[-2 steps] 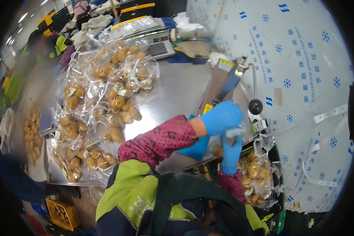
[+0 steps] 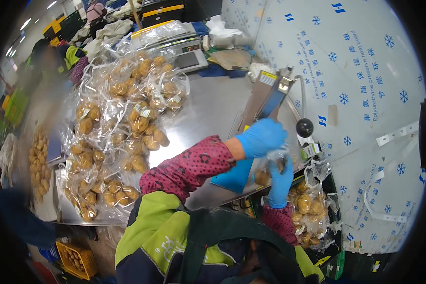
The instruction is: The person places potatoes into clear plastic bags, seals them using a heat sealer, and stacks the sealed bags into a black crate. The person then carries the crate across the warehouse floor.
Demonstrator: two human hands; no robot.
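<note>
My left hand, in a blue glove, is closed round the gathered neck of a clear plastic bag of potatoes. Just below it my right hand, gloved in blue too, grips the same bag at its side, its fingers partly hidden by the film. The bag hangs over the near right edge of the metal table, beside a flat blue sheet. Beyond my left hand stands a lever-type bag sealer with a black ball knob.
Many bagged potatoes cover the table's left side. A scale stands at the back. A dark crate with bagged potatoes is at my right, near a printed wall panel. Another person is at far left.
My left hand has moved slightly left and down. The bag of potatoes below it shows more clearly, and my right hand's fingers have shifted on it.
</note>
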